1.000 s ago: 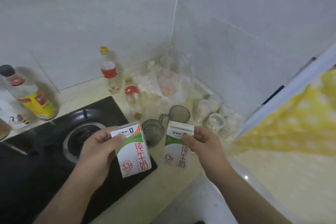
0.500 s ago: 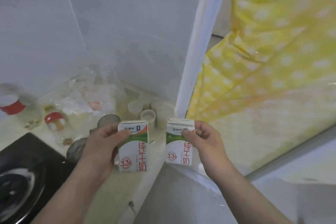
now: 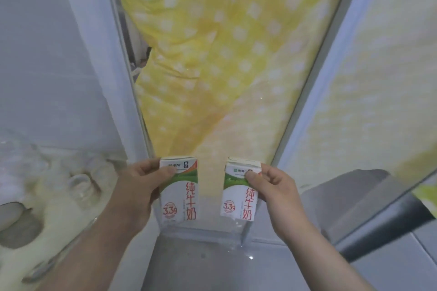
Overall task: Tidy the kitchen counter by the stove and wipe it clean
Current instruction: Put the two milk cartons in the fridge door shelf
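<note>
I hold two small white-and-green milk cartons with red lettering, upright in the air side by side. My left hand [image 3: 137,186] grips the left carton [image 3: 181,194] near its top, thumb across the front. My right hand [image 3: 274,186] pinches the right carton [image 3: 240,194] at its top right corner. Both cartons hang in front of a window pane, above a grey ledge [image 3: 201,257]. The counter [image 3: 59,210] lies at the lower left; the stove is out of view.
A yellow curtain with white dots [image 3: 224,54] fills the window behind the glass. White window frames [image 3: 123,78] run up on both sides. Several small white cups [image 3: 80,184] and a dark glass [image 3: 16,217] stand on the counter at left.
The view has swung right, away from the stove and bottles, toward the window. Both hands have carried the cartons along, still gripped, from over the counter to in front of the pane.
</note>
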`<action>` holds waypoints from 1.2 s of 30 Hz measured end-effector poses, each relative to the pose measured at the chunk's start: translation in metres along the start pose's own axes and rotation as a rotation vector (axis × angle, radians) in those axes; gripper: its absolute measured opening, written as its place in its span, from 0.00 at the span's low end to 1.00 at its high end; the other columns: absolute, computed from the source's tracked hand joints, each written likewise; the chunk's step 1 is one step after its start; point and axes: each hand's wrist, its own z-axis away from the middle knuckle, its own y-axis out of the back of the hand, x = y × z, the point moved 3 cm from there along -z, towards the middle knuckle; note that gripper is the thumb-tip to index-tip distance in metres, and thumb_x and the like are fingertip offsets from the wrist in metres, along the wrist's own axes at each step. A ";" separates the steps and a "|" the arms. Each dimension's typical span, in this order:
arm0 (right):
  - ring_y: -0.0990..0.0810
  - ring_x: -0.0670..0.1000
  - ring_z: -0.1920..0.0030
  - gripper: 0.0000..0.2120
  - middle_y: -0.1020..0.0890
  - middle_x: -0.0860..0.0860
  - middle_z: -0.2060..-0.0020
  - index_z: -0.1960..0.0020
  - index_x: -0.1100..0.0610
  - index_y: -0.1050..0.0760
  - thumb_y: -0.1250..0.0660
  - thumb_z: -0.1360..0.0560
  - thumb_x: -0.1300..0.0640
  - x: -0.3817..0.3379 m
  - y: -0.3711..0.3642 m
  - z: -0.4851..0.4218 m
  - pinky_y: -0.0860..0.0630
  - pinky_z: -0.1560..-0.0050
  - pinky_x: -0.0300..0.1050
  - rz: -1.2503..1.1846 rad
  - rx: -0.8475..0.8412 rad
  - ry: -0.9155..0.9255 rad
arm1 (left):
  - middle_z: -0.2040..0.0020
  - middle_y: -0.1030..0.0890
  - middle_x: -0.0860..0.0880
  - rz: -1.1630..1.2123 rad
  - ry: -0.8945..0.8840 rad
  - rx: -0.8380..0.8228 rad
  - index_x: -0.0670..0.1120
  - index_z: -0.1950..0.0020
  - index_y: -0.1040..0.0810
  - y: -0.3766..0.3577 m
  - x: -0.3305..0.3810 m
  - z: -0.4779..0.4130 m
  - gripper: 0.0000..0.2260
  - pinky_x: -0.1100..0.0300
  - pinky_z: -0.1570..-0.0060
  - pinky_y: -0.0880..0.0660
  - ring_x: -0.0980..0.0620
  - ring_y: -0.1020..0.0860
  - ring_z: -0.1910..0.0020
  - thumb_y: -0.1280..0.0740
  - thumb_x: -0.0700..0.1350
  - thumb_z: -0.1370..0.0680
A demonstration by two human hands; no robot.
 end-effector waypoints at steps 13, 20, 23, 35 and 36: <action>0.15 0.55 0.58 0.07 0.14 0.60 0.58 0.49 0.63 0.18 0.31 0.26 0.68 -0.043 0.213 0.030 0.19 0.56 0.45 -0.021 0.465 0.106 | 0.63 0.15 0.41 -0.085 0.027 -0.495 0.44 0.63 0.14 -0.233 -0.026 -0.025 0.08 0.61 0.74 0.24 0.47 0.18 0.69 0.30 0.40 0.39; 0.14 0.52 0.60 0.08 0.13 0.57 0.58 0.49 0.62 0.18 0.27 0.29 0.66 -0.068 0.297 0.052 0.21 0.63 0.37 -0.042 0.704 0.172 | 0.61 0.15 0.39 -0.090 0.045 -0.798 0.44 0.59 0.14 -0.361 -0.044 -0.037 0.07 0.60 0.71 0.23 0.46 0.18 0.68 0.30 0.37 0.34; 0.14 0.52 0.57 0.16 0.13 0.57 0.56 0.48 0.62 0.18 0.29 0.35 0.59 -0.078 0.328 0.054 0.21 0.61 0.37 -0.025 0.796 0.208 | 0.61 0.15 0.39 -0.062 0.059 -0.905 0.43 0.59 0.15 -0.417 -0.055 -0.045 0.07 0.61 0.71 0.23 0.47 0.18 0.68 0.30 0.35 0.33; 0.15 0.52 0.52 0.17 0.13 0.53 0.54 0.47 0.59 0.18 0.29 0.34 0.54 -0.119 0.424 0.026 0.22 0.51 0.45 0.109 1.238 0.253 | 0.60 0.15 0.39 0.031 0.196 -1.317 0.49 0.59 0.15 -0.615 -0.070 -0.076 0.09 0.56 0.69 0.22 0.44 0.17 0.66 0.31 0.40 0.36; 0.15 0.52 0.51 0.17 0.13 0.53 0.54 0.47 0.59 0.18 0.29 0.34 0.54 -0.124 0.430 0.025 0.22 0.50 0.46 0.115 1.273 0.255 | 0.59 0.15 0.39 0.035 0.197 -1.347 0.49 0.58 0.15 -0.630 -0.071 -0.075 0.09 0.54 0.67 0.22 0.43 0.17 0.64 0.31 0.42 0.35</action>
